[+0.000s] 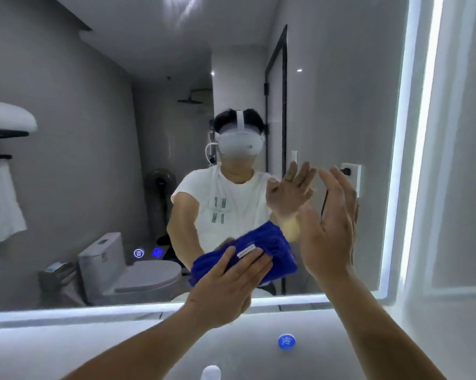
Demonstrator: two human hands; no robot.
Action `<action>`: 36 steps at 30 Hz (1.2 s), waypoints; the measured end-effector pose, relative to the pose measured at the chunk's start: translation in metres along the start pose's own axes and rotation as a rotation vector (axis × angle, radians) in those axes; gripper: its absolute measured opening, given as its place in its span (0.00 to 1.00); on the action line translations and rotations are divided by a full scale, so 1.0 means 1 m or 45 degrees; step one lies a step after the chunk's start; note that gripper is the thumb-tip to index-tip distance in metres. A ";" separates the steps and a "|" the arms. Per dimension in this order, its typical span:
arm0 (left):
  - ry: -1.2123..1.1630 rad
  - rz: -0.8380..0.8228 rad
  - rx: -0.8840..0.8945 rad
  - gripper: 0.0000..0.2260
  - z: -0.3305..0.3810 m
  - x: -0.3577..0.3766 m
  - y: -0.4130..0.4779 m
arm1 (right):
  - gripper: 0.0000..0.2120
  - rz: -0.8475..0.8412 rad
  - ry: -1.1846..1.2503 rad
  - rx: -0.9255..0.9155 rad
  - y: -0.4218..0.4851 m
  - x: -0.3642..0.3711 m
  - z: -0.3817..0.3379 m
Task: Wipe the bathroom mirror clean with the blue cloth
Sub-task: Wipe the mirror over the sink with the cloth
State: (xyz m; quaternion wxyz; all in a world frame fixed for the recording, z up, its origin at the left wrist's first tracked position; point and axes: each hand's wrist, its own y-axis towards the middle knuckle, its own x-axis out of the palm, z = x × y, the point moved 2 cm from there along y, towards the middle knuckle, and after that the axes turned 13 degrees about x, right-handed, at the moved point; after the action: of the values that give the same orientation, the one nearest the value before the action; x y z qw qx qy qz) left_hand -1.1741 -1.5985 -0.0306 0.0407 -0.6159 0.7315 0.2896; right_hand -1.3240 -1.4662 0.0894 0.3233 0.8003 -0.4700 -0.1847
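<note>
Left hand [226,281] flat on blue cloth [275,248], fingers straight, slightly spread, pressing it on mirror [94,133], low and right of centre, just above mirror's lit bottom edge [67,314]. Only pressure holds cloth: ease off and it likely drops. Right hand [330,223] raised at mirror's right side, fingers straight, together. Touching glass? Cannot tell. Bare palm lands: smears. Sweep left risks tripping mirror's touch buttons [138,253].

Left hand [226,283] presses blue cloth [258,250] flat against mirror [94,160]; right hand [332,226] raised, fingers straight.
</note>
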 end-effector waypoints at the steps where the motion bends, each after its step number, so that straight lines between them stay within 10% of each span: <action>1: 0.004 -0.066 0.090 0.37 0.003 0.003 -0.006 | 0.27 0.002 -0.007 -0.002 -0.003 -0.001 0.002; 6: 0.110 -0.118 0.429 0.34 -0.044 -0.020 0.002 | 0.27 0.010 -0.066 0.021 -0.009 -0.008 0.007; 15: 0.028 0.418 -0.560 0.30 -0.061 -0.042 0.055 | 0.30 0.107 -0.026 0.070 -0.024 -0.026 0.038; 30: 0.171 -0.183 0.730 0.33 0.055 0.011 0.024 | 0.26 0.052 -0.124 0.195 -0.049 -0.041 0.083; 36: 0.159 -0.109 0.492 0.30 0.010 0.007 -0.032 | 0.27 0.060 -0.131 0.183 -0.047 -0.045 0.075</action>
State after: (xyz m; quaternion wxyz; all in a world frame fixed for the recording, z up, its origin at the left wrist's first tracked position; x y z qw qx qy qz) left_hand -1.1487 -1.6019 -0.0536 0.1250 -0.6438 0.7478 0.1033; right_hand -1.3615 -1.4362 0.0022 0.2447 0.7997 -0.5166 -0.1836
